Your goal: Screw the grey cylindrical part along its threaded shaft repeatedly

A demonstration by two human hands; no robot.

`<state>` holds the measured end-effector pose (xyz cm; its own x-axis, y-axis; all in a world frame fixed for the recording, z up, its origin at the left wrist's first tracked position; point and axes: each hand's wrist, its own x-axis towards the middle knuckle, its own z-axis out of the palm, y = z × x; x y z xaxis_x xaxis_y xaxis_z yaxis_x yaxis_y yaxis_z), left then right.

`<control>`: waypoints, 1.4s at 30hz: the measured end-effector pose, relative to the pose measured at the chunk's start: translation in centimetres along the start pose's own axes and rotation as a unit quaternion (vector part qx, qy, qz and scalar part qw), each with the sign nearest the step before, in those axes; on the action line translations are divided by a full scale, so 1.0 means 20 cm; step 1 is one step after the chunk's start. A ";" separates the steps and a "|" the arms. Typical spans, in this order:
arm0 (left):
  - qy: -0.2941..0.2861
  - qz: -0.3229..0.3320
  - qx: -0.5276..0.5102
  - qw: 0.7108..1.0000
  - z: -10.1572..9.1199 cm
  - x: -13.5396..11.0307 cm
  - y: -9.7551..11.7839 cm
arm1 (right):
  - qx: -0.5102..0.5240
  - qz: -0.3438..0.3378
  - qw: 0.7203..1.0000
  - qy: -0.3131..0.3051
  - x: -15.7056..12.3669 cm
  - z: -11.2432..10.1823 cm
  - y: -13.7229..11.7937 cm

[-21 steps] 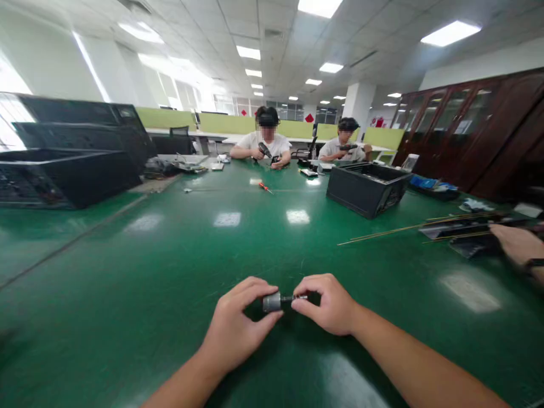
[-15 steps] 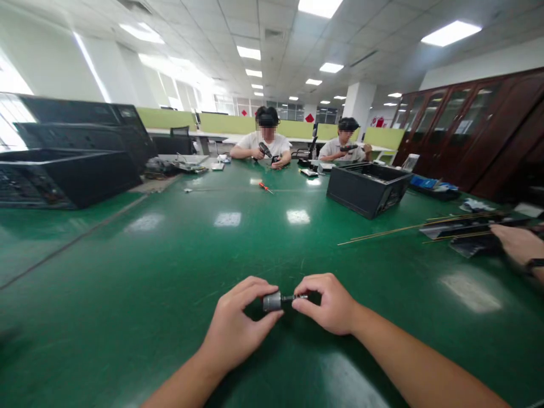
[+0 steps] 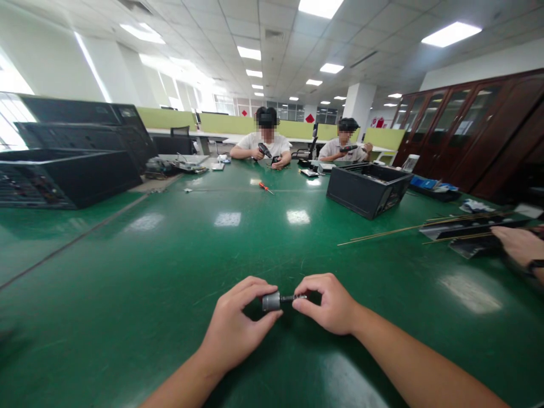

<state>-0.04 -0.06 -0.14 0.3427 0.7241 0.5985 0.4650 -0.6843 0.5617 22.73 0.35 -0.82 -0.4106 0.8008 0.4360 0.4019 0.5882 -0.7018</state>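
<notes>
Low in the middle of the head view, my left hand grips a short grey metal cylinder between thumb and fingers. A thin dark shank runs from its right end, so the piece resembles a hole saw. Thumb and forefinger of my right hand pinch the far end of that shank, where a small shiny tip shows. The piece lies roughly level, just over the green tabletop. My fingers cover part of both ends.
Across the table two people hold power drills. A red screwdriver lies mid-table. Black computer cases stand left and right. Thin brass-coloured rods and black metal channels lie right, beside another person's hand.
The grey cylinder and shank have shifted very slightly left. Both my hands keep their grip and place.
</notes>
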 end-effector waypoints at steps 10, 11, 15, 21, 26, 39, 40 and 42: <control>-0.001 -0.006 0.002 1.000 0.00 0.00 0.00 | -0.005 -0.004 1.000 -0.001 0.00 -0.01 0.00; -0.002 -0.006 0.004 1.000 0.00 0.00 0.00 | -0.005 -0.005 1.000 -0.001 0.00 -0.01 0.00; 0.003 -0.002 0.007 1.000 -0.01 0.00 0.00 | -0.002 -0.003 1.000 -0.001 0.01 -0.01 -0.01; 0.007 -0.002 0.008 1.000 0.00 0.00 0.00 | -0.002 0.001 1.000 0.003 0.00 -0.01 -0.01; 0.006 -0.003 0.010 1.000 0.00 0.00 0.00 | -0.008 0.000 1.000 0.002 0.01 -0.01 -0.01; 0.005 -0.001 0.012 1.000 -0.01 0.01 0.00 | -0.013 -0.001 1.000 0.006 0.00 -0.02 -0.02; 0.004 -0.001 0.011 1.000 -0.01 0.01 0.00 | -0.013 -0.003 1.000 0.005 0.00 -0.02 -0.02; 0.005 -0.002 0.010 1.000 -0.01 0.01 0.00 | -0.014 -0.005 1.000 0.005 0.00 -0.02 -0.01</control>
<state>-0.10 0.10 0.05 0.3319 0.7264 0.6019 0.4829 -0.6789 0.5531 22.93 0.33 -0.40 -0.4062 0.7959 0.4490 0.4203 0.5990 -0.6816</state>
